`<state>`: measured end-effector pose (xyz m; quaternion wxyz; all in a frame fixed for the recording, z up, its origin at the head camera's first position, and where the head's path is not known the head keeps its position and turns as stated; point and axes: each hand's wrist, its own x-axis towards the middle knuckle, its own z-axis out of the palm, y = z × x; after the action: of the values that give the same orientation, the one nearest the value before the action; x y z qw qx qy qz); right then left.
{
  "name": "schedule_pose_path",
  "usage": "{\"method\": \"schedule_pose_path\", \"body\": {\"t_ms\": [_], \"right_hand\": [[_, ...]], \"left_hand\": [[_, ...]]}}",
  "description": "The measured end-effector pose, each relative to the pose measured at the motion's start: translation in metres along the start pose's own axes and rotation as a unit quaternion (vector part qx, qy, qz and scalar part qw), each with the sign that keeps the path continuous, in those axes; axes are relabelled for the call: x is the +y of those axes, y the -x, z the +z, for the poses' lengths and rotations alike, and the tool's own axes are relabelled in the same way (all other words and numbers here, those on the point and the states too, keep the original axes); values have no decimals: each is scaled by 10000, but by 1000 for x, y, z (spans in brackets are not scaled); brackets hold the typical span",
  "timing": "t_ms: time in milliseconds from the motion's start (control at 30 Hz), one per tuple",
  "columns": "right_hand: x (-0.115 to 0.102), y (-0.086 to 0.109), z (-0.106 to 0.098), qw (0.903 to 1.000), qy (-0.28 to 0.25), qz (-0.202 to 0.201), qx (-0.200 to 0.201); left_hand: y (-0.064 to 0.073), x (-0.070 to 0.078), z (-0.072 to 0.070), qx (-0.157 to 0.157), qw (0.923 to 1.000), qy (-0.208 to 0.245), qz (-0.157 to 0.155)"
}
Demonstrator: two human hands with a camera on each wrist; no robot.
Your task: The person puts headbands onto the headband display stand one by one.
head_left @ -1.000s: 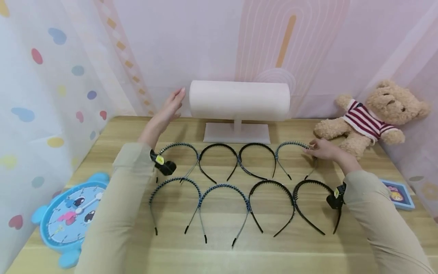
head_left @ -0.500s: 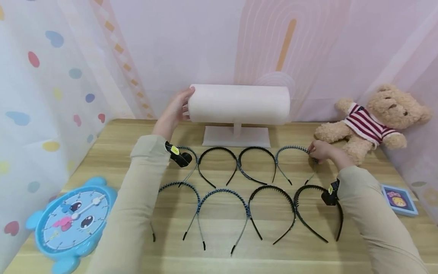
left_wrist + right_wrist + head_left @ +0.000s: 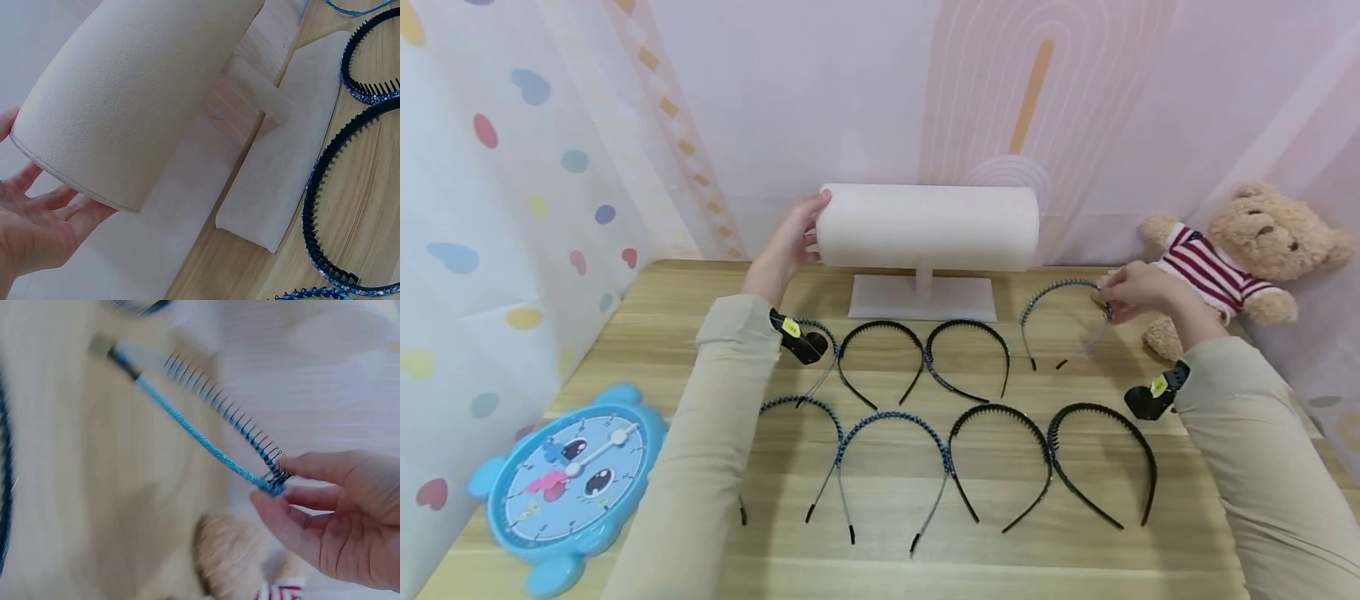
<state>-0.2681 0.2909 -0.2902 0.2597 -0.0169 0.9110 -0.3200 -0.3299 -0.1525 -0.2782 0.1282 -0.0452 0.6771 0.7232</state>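
Note:
My right hand (image 3: 1138,289) pinches the side of a blue beaded headband (image 3: 1060,285), which is lifted off the table with its ends pointing down. The right wrist view shows thumb and fingers around the headband (image 3: 194,431), with comb teeth along its inner side. My left hand (image 3: 787,242) holds the left end of a white roll-shaped display stand (image 3: 925,225). In the left wrist view the fingers (image 3: 65,203) lie against the end of the stand's roll (image 3: 125,100), their tips partly hidden. Nothing hangs on the roll.
Other headbands lie in two rows: black ones (image 3: 880,325) and blue ones (image 3: 891,415). A teddy bear (image 3: 1206,271) sits at the back right, beside my right hand. On the left lies a blue toy clock (image 3: 576,479). A curtain (image 3: 790,92) hangs behind the table.
My left hand has moved right onto the end of the roll. My right hand has raised the blue headband from the right end of the back row.

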Motion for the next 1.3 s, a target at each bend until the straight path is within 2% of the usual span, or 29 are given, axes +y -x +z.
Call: {"method": "schedule_pose_path", "body": {"t_ms": [67,167,267,333,400,533,633,867,1100,1167,1200,1300], "right_hand": [[-9,2,-3,9981,-423,-68,440],[-28,5,0,9881,-841,-184,1278],[-46,7,8,9684,-1088,-314,2222],[-57,7,13,9556,-1132,-395,2693],[-66,8,17,9443,-1181,-542,3023],[-81,9,24,9224,-893,-895,3649],[-89,8,28,9100,-738,-1143,3917],[-101,0,43,8935,-579,-1412,4224],[-103,-13,59,8727,79,-1969,4467],[-102,-14,59,8744,154,-1966,4434],[-101,-14,58,8793,121,-1921,4356],[-94,-12,47,9033,-222,-1707,3931]], "left_hand": [[-3,-1,-3,14,10000,54,15],[-4,0,-5,7,10000,40,56],[-3,0,-5,-4,10000,45,56],[-2,0,-4,-22,10000,56,34],[-1,-1,-3,-36,10000,73,4],[-1,-1,-3,-32,10000,90,-26],[0,0,-3,-14,10000,78,-32],[0,0,-5,39,9999,138,-31],[3,2,-5,29,10000,26,-9],[2,1,-5,53,10000,45,9],[1,1,-5,39,10000,40,14],[-1,1,-4,-4,10000,65,15]]}}
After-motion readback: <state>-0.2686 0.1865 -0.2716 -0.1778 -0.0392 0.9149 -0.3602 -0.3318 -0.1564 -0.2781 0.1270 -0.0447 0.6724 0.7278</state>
